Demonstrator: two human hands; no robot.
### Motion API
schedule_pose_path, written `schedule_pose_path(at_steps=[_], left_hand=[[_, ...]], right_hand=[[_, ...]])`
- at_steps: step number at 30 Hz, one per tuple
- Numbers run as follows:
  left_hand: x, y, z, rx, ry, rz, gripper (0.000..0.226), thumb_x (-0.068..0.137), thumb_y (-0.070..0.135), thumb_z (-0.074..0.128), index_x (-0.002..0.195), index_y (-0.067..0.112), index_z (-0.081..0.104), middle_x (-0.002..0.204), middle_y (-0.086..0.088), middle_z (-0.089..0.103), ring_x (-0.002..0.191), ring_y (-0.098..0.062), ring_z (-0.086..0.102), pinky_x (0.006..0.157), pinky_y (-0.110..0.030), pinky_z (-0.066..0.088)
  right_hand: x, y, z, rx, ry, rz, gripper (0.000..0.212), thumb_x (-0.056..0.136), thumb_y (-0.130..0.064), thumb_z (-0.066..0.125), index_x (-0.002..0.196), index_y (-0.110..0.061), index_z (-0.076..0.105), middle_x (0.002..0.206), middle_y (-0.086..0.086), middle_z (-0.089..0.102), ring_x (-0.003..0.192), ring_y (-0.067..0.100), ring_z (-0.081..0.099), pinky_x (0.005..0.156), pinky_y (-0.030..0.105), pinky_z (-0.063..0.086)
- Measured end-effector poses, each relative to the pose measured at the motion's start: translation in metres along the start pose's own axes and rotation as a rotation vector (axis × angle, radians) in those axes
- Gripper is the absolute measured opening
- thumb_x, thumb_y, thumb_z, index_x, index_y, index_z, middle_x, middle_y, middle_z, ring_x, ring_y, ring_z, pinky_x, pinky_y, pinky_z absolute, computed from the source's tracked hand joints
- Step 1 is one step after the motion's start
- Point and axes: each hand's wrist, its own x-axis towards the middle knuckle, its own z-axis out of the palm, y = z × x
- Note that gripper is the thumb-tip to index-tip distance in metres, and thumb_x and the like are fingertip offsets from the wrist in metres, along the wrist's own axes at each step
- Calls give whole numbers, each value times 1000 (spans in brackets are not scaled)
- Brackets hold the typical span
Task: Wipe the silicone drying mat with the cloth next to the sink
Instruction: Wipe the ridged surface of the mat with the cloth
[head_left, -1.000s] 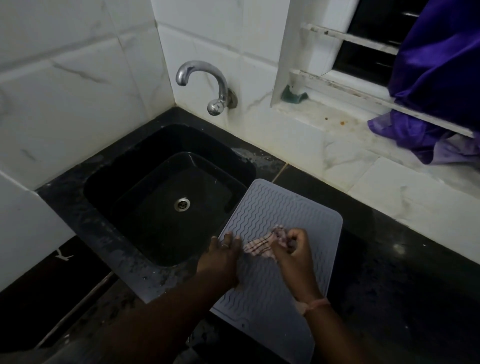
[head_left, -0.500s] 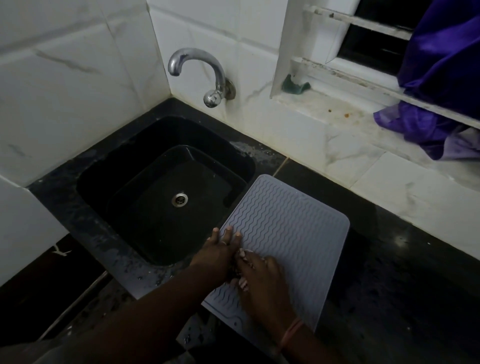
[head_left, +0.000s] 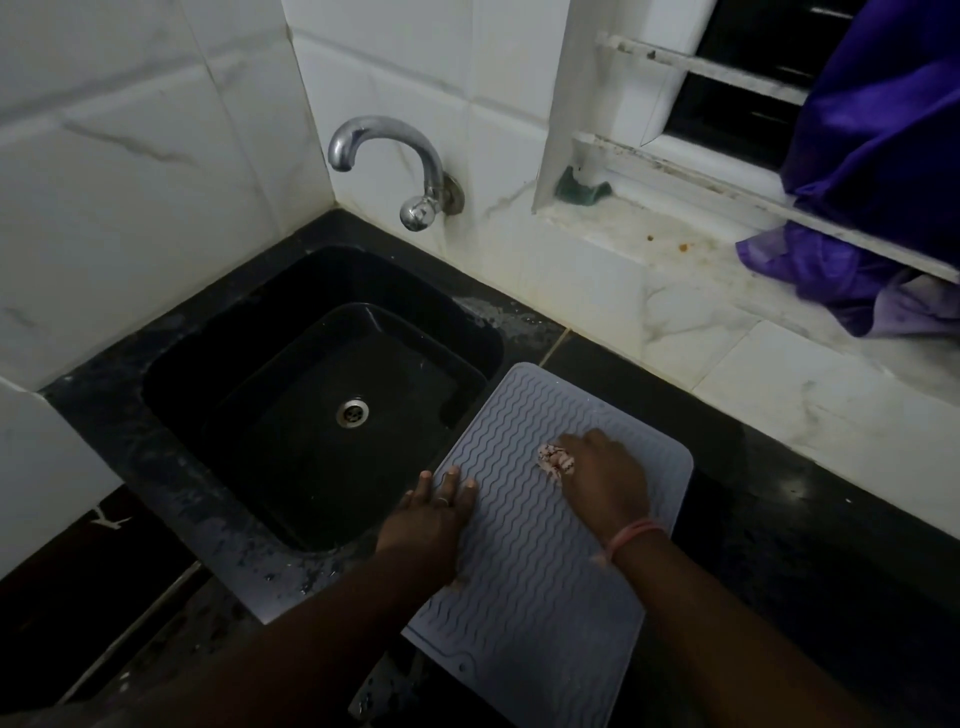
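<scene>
A grey silicone drying mat (head_left: 524, 587) with wavy ridges lies on the black counter, just right of the sink. My left hand (head_left: 434, 512) rests flat on the mat's left edge, fingers straight. My right hand (head_left: 602, 475) sits on the mat's upper middle and holds a bunched checked cloth (head_left: 555, 457) against the surface. Only a small part of the cloth shows past my fingers.
A black sink (head_left: 317, 395) with a steel drain lies to the left, under a chrome tap (head_left: 415, 171) on the white tiled wall. A green scrub pad (head_left: 579, 188) and purple fabric (head_left: 857, 208) sit at the window sill. Dark counter (head_left: 810, 545) extends right.
My right hand has slid with the cloth from beside my left hand, at the mat's near left, up and right to the upper middle. My left hand stayed on the mat's left edge.
</scene>
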Motion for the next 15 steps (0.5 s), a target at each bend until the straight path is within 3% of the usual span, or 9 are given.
schedule_pose_path(at_steps=[5,8,12,15], left_hand=[[4,4,-6,6,3,-1,124,77,35,84,159,36,-9,169,1,-16,155,-37,-12,122,-54,14],[5,10,-6,12,8,-8,117,78,35,82,161,31,0,170,-2,-9,155,-38,-8,122,-54,14],[14,17,-7,-106,303,9,65,94,46,57,152,30,33,167,-2,21,155,-31,14,118,-53,28],[27,14,-11,-90,421,85,54,99,46,46,151,40,31,165,1,28,154,-28,22,119,-51,30]], right_hand=[[-14,-12,5,-38,2,49,58,94,-62,52,144,-32,51,136,3,54,117,29,55,95,47,49],[-18,-17,6,-45,-1,68,52,93,-55,58,140,-34,55,136,2,54,117,29,54,94,46,48],[-17,-20,4,-17,17,117,45,95,-46,60,138,-36,58,134,2,55,117,28,55,95,45,50],[-16,-23,7,9,45,136,44,95,-42,61,137,-34,58,131,2,56,113,26,56,94,44,51]])
